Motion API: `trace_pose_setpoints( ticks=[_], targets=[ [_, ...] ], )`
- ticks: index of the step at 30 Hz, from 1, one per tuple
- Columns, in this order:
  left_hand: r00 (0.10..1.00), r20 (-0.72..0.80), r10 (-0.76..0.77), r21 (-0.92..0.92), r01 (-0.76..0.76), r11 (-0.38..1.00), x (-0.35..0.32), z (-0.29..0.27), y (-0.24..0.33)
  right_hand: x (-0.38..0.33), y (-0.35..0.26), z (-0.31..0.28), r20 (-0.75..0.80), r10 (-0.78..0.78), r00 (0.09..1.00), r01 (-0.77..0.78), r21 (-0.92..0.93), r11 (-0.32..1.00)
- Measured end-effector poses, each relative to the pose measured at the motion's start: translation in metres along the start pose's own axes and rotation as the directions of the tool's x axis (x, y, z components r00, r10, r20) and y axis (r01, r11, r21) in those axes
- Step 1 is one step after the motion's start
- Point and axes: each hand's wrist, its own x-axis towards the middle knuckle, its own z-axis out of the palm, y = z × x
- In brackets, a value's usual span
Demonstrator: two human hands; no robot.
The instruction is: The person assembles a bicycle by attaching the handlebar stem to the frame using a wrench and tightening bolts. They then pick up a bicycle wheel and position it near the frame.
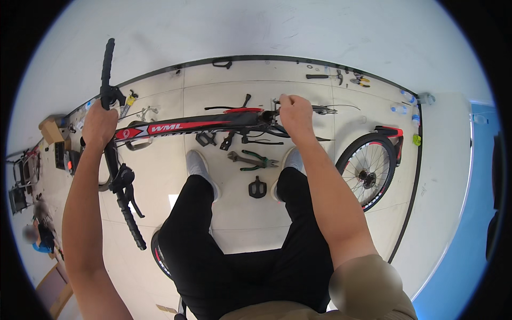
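Note:
I stand over a red and black bicycle frame [184,127] held level in front of me. My left hand [98,125] grips the stem where the black handlebar [118,176] crosses it; the bar runs from the far side toward my knees. My right hand [295,114] is closed around the seat-tube end of the frame [266,114], with the thumb and finger pinched at its top. My legs in black trousers and light shoes [198,164] are below the frame.
On the tiled floor lie a black pedal [257,187], green-handled pliers [262,159], a wrench [241,158] and other small parts. A wheel with a red-trimmed rim [369,169] stands at right. A hammer [324,77] lies by the wall. Boxes [52,129] sit at left.

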Motion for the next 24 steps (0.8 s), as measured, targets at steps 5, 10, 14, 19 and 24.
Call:
trace_pose_setpoints(
  ticks=[5, 10, 14, 19, 24],
  targets=[
    [1.000, 0.002, 0.010, 0.024, -0.010, 1.000, -0.002, -0.005, 0.005, -0.023, -0.019, 0.003, -0.069, -0.050, 0.996, 0.055, 0.072, 0.996],
    [1.000, 0.017, 0.000, 0.028, 0.000, 1.000, -0.002, -0.007, 0.008, -0.016, -0.010, 0.010, -0.008, 0.022, 1.000, -0.019, 0.262, 0.965],
    [1.000, 0.019, -0.001, 0.054, 0.000, 0.999, 0.003, -0.004, 0.004, -0.005, -0.009, 0.014, 0.237, 0.106, 0.966, -0.222, 0.540, 0.812],
    [1.000, 0.000, 0.021, -0.011, -0.021, 1.000, -0.002, -0.005, 0.006, 0.003, -0.008, 0.014, 0.370, 0.009, 0.929, -0.279, 0.683, 0.676],
    [1.000, 0.021, -0.015, 0.019, 0.015, 1.000, -0.004, -0.010, 0.009, 0.009, -0.008, 0.012, 0.422, -0.027, 0.906, -0.305, 0.696, 0.650]
  ],
)
